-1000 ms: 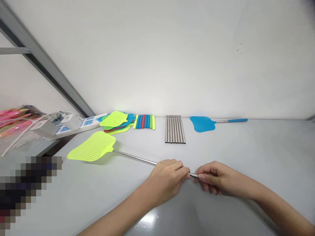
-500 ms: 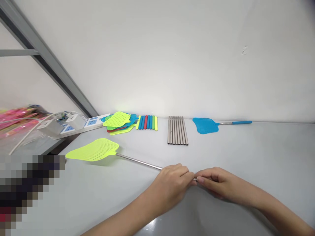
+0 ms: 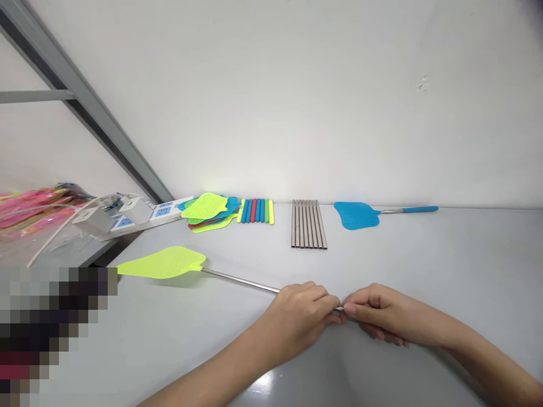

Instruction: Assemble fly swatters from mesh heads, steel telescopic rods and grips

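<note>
Out from the worktop's (image 3: pixel 424 260) back edge, the left hand (image 3: pixel 303 316) clasps a rod (image 3: pixel 240 280) already joined to a yellow-green head (image 3: pixel 172 263); the right hand (image 3: pixel 386 316) seems to pinch the rod's end. Along that edge, one blue swatter (image 3: pixel 357 216) looks complete; tubes (image 3: pixel 309 225), coloured sleeves (image 3: pixel 258 211) and stacked heads (image 3: pixel 206 207) remain loose.

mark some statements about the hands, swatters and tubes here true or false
1. The left hand grips the metal rod attached to the yellow head. True.
2. Only one hand touches that rod. False: the right hand also pinches its end.
3. The metal tubes lie side by side. True.
4. The blue-handled swatter lies left of the tubes. False: the blue-handled swatter lies right of them.
5. A red stick lies among the coloured sticks. True.
</note>
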`<state>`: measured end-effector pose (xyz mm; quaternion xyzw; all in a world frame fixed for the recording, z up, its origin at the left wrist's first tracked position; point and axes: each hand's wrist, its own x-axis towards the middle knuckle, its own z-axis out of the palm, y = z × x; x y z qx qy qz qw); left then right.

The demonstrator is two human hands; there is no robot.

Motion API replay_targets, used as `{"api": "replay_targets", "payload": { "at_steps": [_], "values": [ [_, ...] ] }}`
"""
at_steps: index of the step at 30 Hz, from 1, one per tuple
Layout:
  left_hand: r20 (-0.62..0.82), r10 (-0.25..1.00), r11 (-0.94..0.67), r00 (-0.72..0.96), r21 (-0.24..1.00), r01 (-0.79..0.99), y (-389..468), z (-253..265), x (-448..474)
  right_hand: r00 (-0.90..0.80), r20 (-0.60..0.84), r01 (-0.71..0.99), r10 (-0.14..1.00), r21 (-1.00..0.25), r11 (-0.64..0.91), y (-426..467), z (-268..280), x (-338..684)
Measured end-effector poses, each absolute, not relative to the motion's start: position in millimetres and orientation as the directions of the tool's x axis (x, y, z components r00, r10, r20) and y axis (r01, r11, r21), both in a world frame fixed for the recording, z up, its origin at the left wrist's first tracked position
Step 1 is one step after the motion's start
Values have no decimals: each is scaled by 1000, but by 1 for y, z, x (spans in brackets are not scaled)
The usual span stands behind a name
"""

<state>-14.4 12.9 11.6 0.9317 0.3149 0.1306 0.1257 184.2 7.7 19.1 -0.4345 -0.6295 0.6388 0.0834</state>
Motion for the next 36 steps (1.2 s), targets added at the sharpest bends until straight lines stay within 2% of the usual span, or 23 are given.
{"api": "replay_targets", "payload": {
  "at_steps": [7,13,19,23,27,36],
  "values": [
    [163,603,-784,781,298,544,14,8,-14,-605,-459,475,650,-864,-168,7,21,185],
    [173,595,-800,785,216,559,13,12,-12,-645,-329,447,689,-894,-9,7,24,180],
    [126,575,-811,809,220,542,9,11,-9,-591,-498,510,635,-840,-184,4,21,185],
    [117,550,-830,827,188,526,8,8,-7,-585,-474,476,658,-858,-195,-1,18,185],
    [101,561,-823,821,175,541,9,6,-8,-597,-434,473,675,-870,-142,-1,19,182],
    [55,578,-804,814,207,557,11,12,-9,-605,-424,460,674,-877,-138,4,25,177]
  ]
}}
